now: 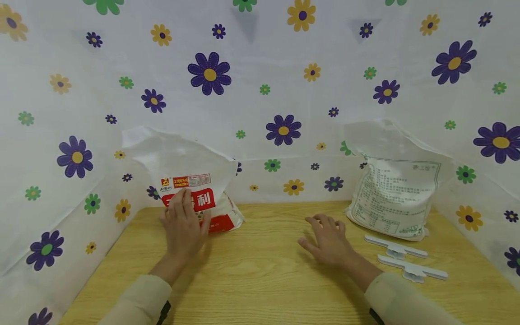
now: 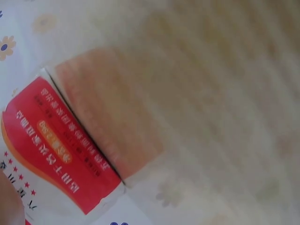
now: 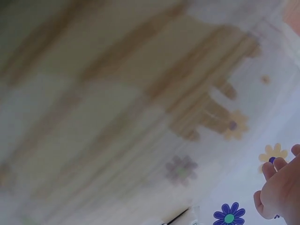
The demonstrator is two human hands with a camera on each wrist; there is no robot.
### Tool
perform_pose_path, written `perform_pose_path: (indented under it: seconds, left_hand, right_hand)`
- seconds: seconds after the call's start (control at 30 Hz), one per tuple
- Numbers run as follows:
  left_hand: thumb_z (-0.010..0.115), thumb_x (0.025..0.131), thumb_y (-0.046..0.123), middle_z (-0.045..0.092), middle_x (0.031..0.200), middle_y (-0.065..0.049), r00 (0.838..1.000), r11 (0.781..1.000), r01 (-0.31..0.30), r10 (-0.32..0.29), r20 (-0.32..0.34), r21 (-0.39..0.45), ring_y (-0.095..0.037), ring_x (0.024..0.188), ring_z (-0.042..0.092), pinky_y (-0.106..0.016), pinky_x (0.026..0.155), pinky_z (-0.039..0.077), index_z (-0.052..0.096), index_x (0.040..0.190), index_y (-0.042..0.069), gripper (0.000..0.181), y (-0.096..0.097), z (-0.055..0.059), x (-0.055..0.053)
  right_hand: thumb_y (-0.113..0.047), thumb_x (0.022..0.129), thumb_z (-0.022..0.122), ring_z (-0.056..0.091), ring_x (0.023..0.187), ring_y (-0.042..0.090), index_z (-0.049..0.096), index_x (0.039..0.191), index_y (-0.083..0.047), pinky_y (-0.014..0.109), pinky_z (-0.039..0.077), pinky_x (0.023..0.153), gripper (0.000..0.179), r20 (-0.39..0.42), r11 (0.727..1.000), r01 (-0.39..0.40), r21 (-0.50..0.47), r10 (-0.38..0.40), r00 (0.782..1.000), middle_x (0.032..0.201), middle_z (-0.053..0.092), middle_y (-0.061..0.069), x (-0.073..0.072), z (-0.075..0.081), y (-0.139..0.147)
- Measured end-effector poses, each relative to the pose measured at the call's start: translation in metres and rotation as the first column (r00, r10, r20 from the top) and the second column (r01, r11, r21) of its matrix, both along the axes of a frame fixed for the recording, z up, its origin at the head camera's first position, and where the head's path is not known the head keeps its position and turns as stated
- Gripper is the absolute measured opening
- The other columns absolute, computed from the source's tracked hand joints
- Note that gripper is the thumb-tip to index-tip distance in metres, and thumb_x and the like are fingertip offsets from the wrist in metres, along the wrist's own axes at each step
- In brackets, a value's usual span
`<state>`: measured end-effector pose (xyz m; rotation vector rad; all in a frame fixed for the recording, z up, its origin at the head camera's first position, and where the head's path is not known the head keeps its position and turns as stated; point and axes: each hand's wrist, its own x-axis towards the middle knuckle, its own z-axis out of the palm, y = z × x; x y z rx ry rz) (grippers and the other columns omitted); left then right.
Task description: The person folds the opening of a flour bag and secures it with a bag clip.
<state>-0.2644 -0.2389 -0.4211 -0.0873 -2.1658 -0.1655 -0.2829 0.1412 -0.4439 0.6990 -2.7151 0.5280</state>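
Note:
At the left back of the table stands a white and red flour bag (image 1: pixel 205 198), its top loose and raised. My left hand (image 1: pixel 183 225) lies against its front, fingers fairly straight and pointing up over the red label. The left wrist view has the bag's red printed lower part (image 2: pixel 56 140), with a bit of the hand (image 2: pixel 10 206) at the edge. My right hand (image 1: pixel 329 239) is over the middle-right of the table, fingers loosely bent and holding nothing. To its right is a second white bag (image 1: pixel 392 194) with green print, its top also loose.
Two white sealing clips, a farther one (image 1: pixel 396 248) and a nearer one (image 1: pixel 412 269), lie on the wooden table (image 1: pixel 252 271) in front of the right bag. Flower-printed white cloth (image 1: pixel 252 104) walls the table at the back and both sides.

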Motion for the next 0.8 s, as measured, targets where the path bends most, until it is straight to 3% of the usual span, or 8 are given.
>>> perform_pose_path:
  seconds: [0.2,0.33,0.57,0.8]
  left_hand:
    - [0.053,0.093,0.039,0.038,0.141,-0.025,1.000,0.999,-0.013,0.013,-0.016,-0.033,-0.040,0.128,0.034,-0.060,0.093,0.028,0.034,0.144,-0.004,0.069,-0.004,0.008,-0.006]
    - [0.058,0.092,0.038,0.038,0.137,-0.024,1.000,0.999,-0.008,0.008,-0.001,-0.042,-0.040,0.126,0.035,-0.060,0.095,0.025,0.035,0.142,-0.003,0.069,-0.004,0.012,-0.008]
    - [0.065,0.088,0.048,0.043,0.134,-0.025,0.994,0.996,-0.034,0.042,0.099,-0.083,-0.041,0.126,0.037,-0.062,0.099,0.024,0.041,0.137,-0.003,0.075,0.001,0.020,-0.012]
    - [0.067,0.087,0.054,0.052,0.127,-0.024,0.982,0.987,-0.050,0.077,0.173,-0.155,-0.040,0.118,0.044,-0.062,0.094,0.032,0.051,0.126,-0.003,0.071,0.008,0.022,-0.016]
  right_hand:
    - [-0.051,0.094,0.061,0.047,0.127,0.038,0.050,0.143,-0.012,0.062,0.029,0.099,0.064,0.010,1.000,-0.005,0.013,0.005,1.000,0.138,0.051,0.017,0.000,0.000,-0.008]
    - [-0.051,0.094,0.061,0.047,0.127,0.038,0.050,0.143,-0.012,0.063,0.029,0.099,0.063,0.016,1.000,-0.017,0.014,0.017,1.000,0.138,0.050,0.016,0.000,0.002,-0.014]
    - [-0.052,0.095,0.060,0.046,0.129,0.038,0.049,0.144,-0.013,0.063,0.028,0.100,0.063,0.027,0.999,-0.020,0.031,0.019,0.999,0.138,0.049,0.013,-0.001,0.002,-0.019]
    - [-0.052,0.095,0.060,0.046,0.129,0.038,0.049,0.143,-0.014,0.063,0.027,0.101,0.063,0.041,0.999,-0.016,0.030,0.015,0.999,0.138,0.049,0.013,0.000,0.001,-0.023]
